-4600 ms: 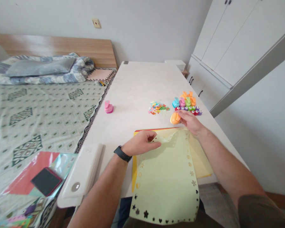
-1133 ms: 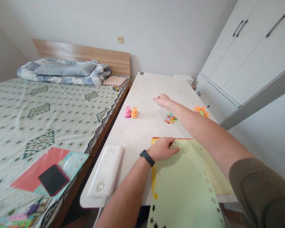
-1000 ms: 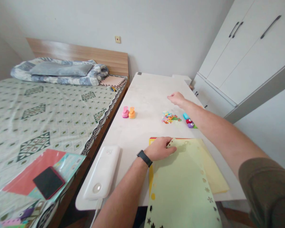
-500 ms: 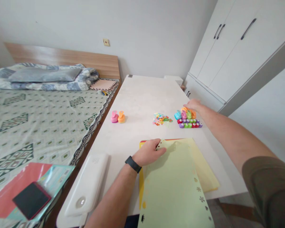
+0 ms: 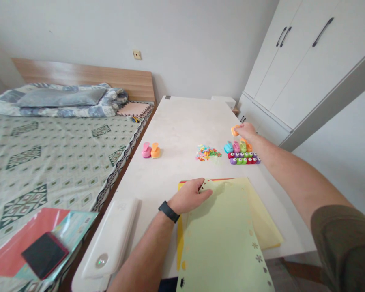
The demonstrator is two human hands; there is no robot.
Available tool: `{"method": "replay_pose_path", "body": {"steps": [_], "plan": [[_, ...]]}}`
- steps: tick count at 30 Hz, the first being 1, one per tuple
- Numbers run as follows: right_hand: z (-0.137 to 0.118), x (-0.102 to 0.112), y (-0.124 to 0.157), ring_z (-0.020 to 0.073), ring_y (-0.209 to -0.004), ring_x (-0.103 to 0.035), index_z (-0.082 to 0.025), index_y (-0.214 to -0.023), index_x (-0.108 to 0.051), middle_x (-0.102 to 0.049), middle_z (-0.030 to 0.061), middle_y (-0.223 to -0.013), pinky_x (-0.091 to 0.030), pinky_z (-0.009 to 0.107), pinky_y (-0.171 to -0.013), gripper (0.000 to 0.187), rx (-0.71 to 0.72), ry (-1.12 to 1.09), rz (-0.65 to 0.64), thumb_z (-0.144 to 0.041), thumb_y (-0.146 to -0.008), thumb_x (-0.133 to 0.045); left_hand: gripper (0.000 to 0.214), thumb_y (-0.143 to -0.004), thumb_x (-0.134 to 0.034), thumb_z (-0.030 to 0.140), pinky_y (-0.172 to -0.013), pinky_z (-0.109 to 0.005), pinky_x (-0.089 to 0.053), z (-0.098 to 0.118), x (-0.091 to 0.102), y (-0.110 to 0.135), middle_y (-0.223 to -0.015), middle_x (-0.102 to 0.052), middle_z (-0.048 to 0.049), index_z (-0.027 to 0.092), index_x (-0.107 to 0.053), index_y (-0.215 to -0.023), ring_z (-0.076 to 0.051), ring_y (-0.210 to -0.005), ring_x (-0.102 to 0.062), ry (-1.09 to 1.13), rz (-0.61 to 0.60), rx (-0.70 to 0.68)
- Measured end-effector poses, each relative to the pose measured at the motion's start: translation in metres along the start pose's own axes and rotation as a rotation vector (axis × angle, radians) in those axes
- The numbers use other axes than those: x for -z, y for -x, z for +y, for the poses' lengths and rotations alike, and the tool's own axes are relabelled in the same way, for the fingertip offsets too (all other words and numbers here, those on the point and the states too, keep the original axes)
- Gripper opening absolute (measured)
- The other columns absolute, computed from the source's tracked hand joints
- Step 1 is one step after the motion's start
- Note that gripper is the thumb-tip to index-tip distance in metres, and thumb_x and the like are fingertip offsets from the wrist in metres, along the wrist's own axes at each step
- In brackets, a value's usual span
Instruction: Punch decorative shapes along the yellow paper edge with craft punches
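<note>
A pale green sheet of paper point(image 5: 222, 235) with shapes punched along its edges lies over yellow sheets point(image 5: 266, 227) at the table's front. My left hand point(image 5: 193, 196) grips its upper left corner, thumb on top. Farther right, my right hand point(image 5: 245, 132) holds an orange craft punch point(image 5: 235, 130) just above the group of punches. Below that hand stand larger blue, pink, green and orange punches point(image 5: 235, 147), with rows of small purple, green and red punches point(image 5: 245, 160) in front. Left of them lies a pile of colourful paper cut-outs point(image 5: 207, 152).
A pink punch point(image 5: 146, 150) and an orange one stand on the white table point(image 5: 188, 117), left of the cut-outs. A white lamp-like device point(image 5: 112, 239) lies at the front left. The bed point(image 5: 63, 162) borders the left side, with a dark phone-like slab point(image 5: 44, 255) on plastic packaging. Cabinets rise at right.
My right hand has lifted the orange punch up and slightly left, off the group. My left hand stays on the green paper.
</note>
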State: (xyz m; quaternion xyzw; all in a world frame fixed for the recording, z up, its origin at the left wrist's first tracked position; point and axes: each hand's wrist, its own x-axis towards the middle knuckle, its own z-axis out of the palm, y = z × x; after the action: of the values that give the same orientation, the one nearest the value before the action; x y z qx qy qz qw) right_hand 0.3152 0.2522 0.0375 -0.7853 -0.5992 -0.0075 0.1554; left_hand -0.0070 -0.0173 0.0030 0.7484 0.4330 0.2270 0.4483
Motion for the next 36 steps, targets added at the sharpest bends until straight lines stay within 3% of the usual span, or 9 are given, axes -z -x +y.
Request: {"method": "replay_pose_path", "body": {"steps": [6, 9, 11, 15, 19, 26, 36], "plan": [[-0.008, 0.019, 0.026, 0.0153, -0.074, -0.067, -0.020, -0.099, -0.059, -0.072, 0.0050, -0.093, -0.055, 0.029, -0.067, 0.028, 0.046, -0.579, 0.053, -0.044, -0.089, -0.069, 0.025, -0.089, -0.058, 0.042, -0.059, -0.025, -0.041, 0.000, -0.001, 0.000, -0.080, -0.068, -0.0020, 0.018, -0.067, -0.091, -0.016, -0.069, -0.058, 0.057, 0.025, 0.011], [-0.006, 0.030, 0.068, 0.0186, -0.081, -0.070, -0.022, -0.086, -0.053, -0.071, 0.0026, -0.088, -0.058, 0.034, -0.072, 0.039, 0.078, -1.237, -0.125, -0.042, -0.075, -0.084, 0.025, -0.087, -0.061, 0.043, -0.059, -0.026, -0.043, 0.002, -0.001, 0.000, -0.081, -0.070, -0.0029, 0.019, -0.066, -0.089, -0.017, -0.068, -0.060, 0.088, 0.054, 0.024], [-0.002, 0.036, 0.105, 0.0202, -0.081, -0.070, -0.023, -0.083, -0.053, -0.070, 0.0015, -0.085, -0.058, 0.036, -0.071, 0.046, 0.094, -1.428, -0.247, -0.041, -0.068, -0.091, 0.025, -0.087, -0.062, 0.044, -0.060, -0.027, -0.046, 0.003, -0.002, 0.000, -0.082, -0.072, -0.0035, 0.020, -0.066, -0.089, -0.018, -0.070, -0.063, 0.107, 0.070, 0.029], [0.011, 0.043, 0.172, 0.0210, -0.088, -0.069, -0.024, -0.092, -0.062, -0.071, 0.0024, -0.094, -0.057, 0.037, -0.075, 0.039, 0.100, -1.531, -0.416, -0.035, -0.069, -0.092, 0.025, -0.088, -0.062, 0.045, -0.064, -0.030, -0.051, 0.000, -0.005, -0.002, -0.091, -0.075, -0.0055, 0.021, -0.066, -0.094, -0.022, -0.078, -0.068, 0.177, 0.116, 0.019], [0.023, 0.038, 0.204, 0.0200, -0.098, -0.067, -0.024, -0.114, -0.070, -0.072, 0.0044, -0.111, -0.055, 0.034, -0.083, 0.048, 0.083, -1.513, -0.559, -0.032, -0.071, -0.091, 0.027, -0.089, -0.063, 0.045, -0.071, -0.033, -0.054, -0.006, -0.009, -0.006, -0.102, -0.076, -0.0079, 0.021, -0.067, -0.101, -0.025, -0.088, -0.069, 0.192, 0.218, 0.003], [0.046, 0.022, 0.210, 0.0198, -0.096, -0.067, -0.023, -0.115, -0.074, -0.073, 0.0047, -0.109, -0.054, 0.033, -0.084, 0.043, 0.102, -1.478, -0.560, -0.036, -0.076, -0.087, 0.033, -0.093, -0.058, 0.047, -0.075, -0.034, -0.055, -0.015, -0.009, -0.011, -0.110, -0.075, -0.0096, 0.020, -0.065, -0.111, -0.025, -0.092, -0.070, 0.188, 0.257, 0.024], [0.060, 0.021, 0.212, 0.0214, -0.087, -0.068, -0.024, -0.106, -0.074, -0.074, 0.0054, -0.100, -0.055, 0.035, -0.078, 0.035, 0.048, -1.489, -0.600, -0.042, -0.078, -0.085, 0.034, -0.092, -0.060, 0.048, -0.071, -0.033, -0.055, -0.017, -0.011, -0.014, -0.107, -0.076, -0.0089, 0.019, -0.065, -0.111, -0.025, -0.088, -0.071, 0.199, 0.282, 0.067]]}}
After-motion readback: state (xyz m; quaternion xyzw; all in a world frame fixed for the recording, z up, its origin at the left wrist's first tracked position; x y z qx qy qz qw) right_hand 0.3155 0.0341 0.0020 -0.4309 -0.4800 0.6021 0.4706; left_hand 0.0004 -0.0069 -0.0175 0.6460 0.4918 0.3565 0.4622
